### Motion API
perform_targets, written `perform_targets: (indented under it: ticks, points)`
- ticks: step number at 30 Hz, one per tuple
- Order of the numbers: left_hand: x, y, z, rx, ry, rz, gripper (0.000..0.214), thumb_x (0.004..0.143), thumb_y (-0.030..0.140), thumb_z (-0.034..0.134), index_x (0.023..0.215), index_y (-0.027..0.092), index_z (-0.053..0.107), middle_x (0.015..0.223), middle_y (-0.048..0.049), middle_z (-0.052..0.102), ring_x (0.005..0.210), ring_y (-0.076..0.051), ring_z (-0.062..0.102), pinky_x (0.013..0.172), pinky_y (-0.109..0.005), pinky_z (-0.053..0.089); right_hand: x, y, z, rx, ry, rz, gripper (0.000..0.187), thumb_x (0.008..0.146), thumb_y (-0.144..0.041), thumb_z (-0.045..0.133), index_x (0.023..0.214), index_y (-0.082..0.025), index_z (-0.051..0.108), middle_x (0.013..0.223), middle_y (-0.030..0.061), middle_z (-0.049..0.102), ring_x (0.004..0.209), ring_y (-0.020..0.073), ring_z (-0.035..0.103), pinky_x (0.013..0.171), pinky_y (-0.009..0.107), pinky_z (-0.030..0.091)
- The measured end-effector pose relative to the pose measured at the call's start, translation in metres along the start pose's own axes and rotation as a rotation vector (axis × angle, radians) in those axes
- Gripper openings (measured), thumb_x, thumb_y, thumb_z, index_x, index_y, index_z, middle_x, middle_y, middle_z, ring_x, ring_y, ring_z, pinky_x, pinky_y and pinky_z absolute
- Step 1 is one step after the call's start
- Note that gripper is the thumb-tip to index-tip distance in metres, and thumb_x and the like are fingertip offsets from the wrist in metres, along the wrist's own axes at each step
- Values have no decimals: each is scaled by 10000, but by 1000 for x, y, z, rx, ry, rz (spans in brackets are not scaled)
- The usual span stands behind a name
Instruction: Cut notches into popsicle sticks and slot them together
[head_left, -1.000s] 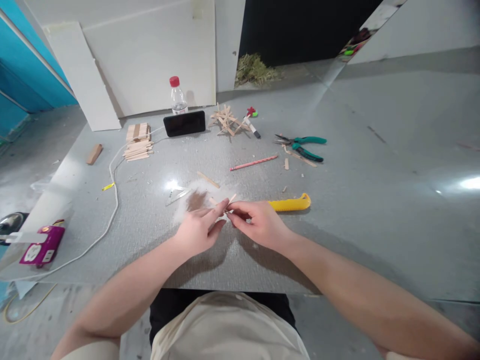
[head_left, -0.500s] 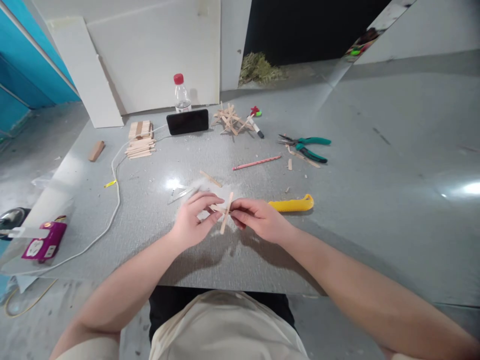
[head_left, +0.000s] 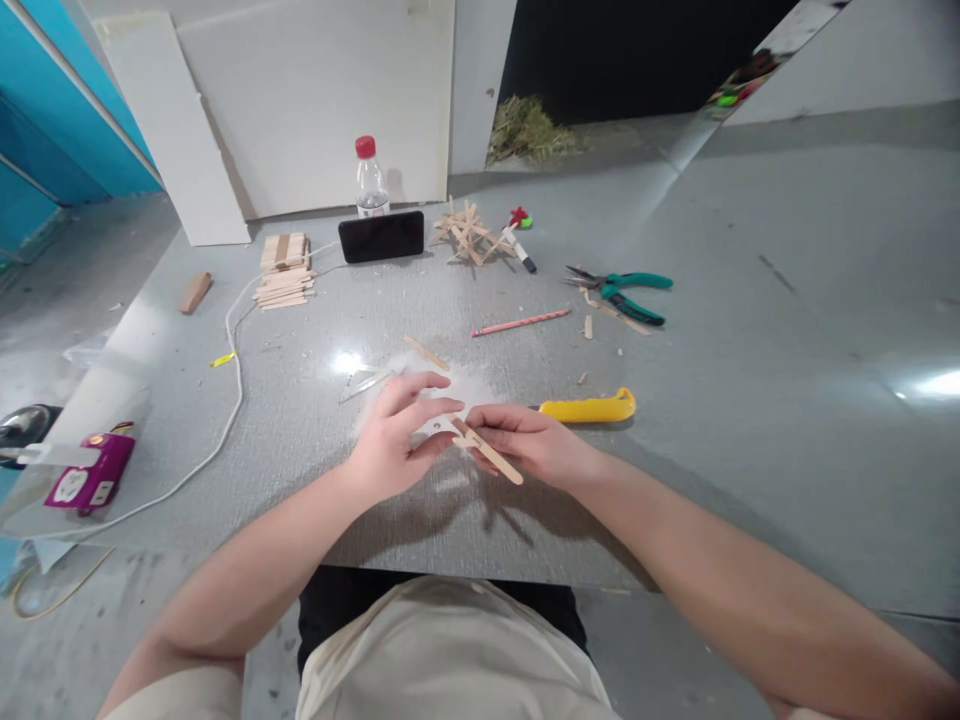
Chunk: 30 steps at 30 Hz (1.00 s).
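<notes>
My left hand and my right hand meet above the near middle of the grey table. Both pinch a small piece made of flat wooden sticks; one long stick slants down to the right under my right fingers. The left index and middle fingers are stretched over the piece. A yellow utility knife lies just right of my right hand. A loose wooden stick and a clear set square lie just beyond my left hand.
Farther back lie a pink pencil, green-handled pliers, a marker, a glued stick structure, a black phone, a bottle and stacked sticks. A white cable runs to a purple power strip.
The long stick has turned in my fingers, from pointing up and away to slanting down to the right. Both hands stayed in place; the camera shifted slightly.
</notes>
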<state>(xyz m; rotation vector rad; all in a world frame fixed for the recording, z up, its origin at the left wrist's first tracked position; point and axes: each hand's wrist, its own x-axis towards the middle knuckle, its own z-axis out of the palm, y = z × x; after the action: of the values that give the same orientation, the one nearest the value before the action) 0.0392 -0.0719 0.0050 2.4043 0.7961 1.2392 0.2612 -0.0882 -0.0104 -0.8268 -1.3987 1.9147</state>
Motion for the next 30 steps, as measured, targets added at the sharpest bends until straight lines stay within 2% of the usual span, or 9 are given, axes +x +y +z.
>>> perform_targets:
  ticks: [4,7,12,26,30]
  points:
    - [5,4,1,-188,-99,115,313,954,207,652,1263,230,602,1205,-101,695,1138,-216,672,969,-406,573,-2,4,-2,87,-50,25,333,891,-505,670,910,-173,652,662,-23,543,556,110,474,529,262,368]
    - [4,11,5,-278,-120,117,327,952,176,648,1272,225,598,1097,-79,738,1034,-191,699,896,-358,590,-2,2,-1,120,-78,38,334,864,-494,712,897,-164,671,651,-19,564,554,110,488,529,259,369]
    - [0,17,8,-297,-110,71,332,937,131,657,1249,230,604,976,-36,764,895,-165,704,843,-341,588,-2,0,0,157,-113,64,380,854,-527,732,836,-153,671,618,-21,555,548,108,486,547,265,397]
    - [-3,21,6,-304,-86,1,309,924,144,685,1213,218,605,954,-31,777,878,-151,702,811,-311,613,-4,2,1,210,-109,78,336,866,-472,735,945,-148,694,656,-15,561,552,109,481,540,270,392]
    - [-2,21,6,-280,-64,-25,255,913,175,713,1150,207,622,945,-34,780,829,-140,703,776,-289,611,-3,-2,5,227,-121,75,314,874,-458,726,919,-151,681,638,-31,514,538,99,440,527,264,371]
